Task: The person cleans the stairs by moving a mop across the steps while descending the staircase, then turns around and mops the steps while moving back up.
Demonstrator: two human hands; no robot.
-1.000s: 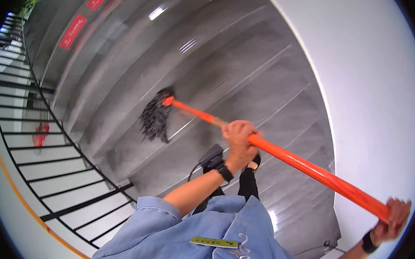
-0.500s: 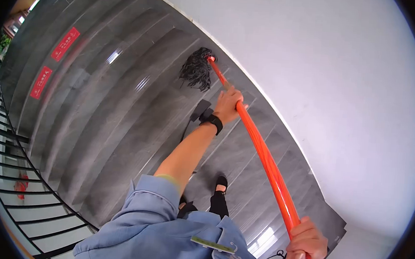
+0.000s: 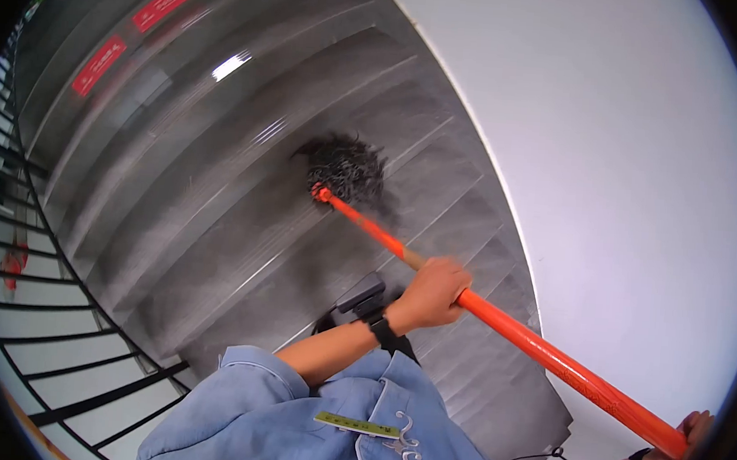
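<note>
A mop with an orange handle [image 3: 572, 372] runs slantwise across the view, and its dark stringy head [image 3: 344, 170] lies on the grey steps [image 3: 241, 213]. My left hand [image 3: 435, 293] is wrapped round the middle of the handle, with a black band on its wrist. Near the handle's upper end, at the lower right, my right hand [image 3: 689, 440] grips it, partly lost in the dark edge of the view. The mop head looks slightly blurred.
A black railing [image 3: 64, 304] borders the steps at the left. A white wall [image 3: 620, 179] rises at the right. Red stickers [image 3: 165, 4] mark the steps at the upper left. A dark device [image 3: 362, 294] shows beside my left wrist.
The mop head has moved down and slightly left, away from the wall. My left hand has moved lower and to the right. My right hand has shifted right, and the handle lies flatter.
</note>
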